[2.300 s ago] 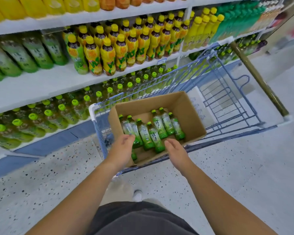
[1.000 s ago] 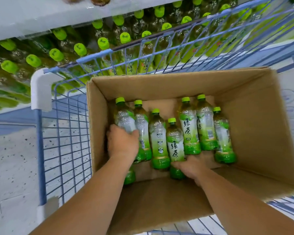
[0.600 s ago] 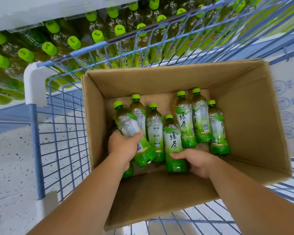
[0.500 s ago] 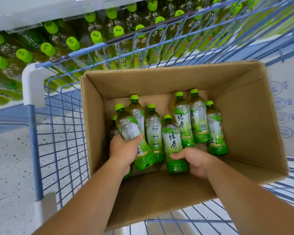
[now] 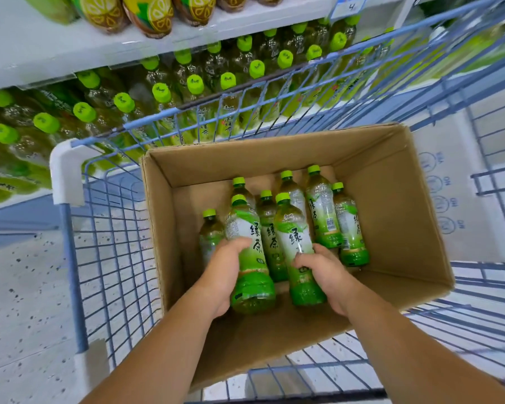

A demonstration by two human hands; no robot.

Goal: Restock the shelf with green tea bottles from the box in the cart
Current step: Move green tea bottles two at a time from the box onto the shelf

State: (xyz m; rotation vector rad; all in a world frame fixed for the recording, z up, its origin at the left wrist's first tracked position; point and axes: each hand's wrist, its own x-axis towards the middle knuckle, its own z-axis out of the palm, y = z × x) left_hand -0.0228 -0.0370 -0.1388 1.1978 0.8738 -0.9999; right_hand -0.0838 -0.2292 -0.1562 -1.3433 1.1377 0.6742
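The left hand (image 5: 225,275) curls its thumb and fingers round the lower half of one green tea bottle, the left bottle (image 5: 247,228). Its cap points away from the wrist and its base sits just past the heel of the palm. The right hand (image 5: 324,272) grips a second one, the right bottle (image 5: 293,231), the same way: fingertips are curled over the front of the label and the thumb is hidden behind it. Both hands are closed firmly on their bottles, and the two bottles lie almost side by side between the hands, close but with a third bottle showing in the gap.

Both grips are inside the open cardboard box (image 5: 391,217). Whether the held bottles are clear of its floor cannot be told. The spare bottles (image 5: 322,211) lie around the grips: one just outside the left hand, one between the two held bottles, two beyond the fingertips towards the far wall, and two just outside the right hand.

The box sits in a blue wire cart (image 5: 70,228), whose mesh surrounds both forearms. Beyond the cart, past the fingertips, the shelf (image 5: 56,53) holds rows of shelf bottles (image 5: 194,86) with green caps. Yellow-labelled drinks (image 5: 149,13) stand on the level above.
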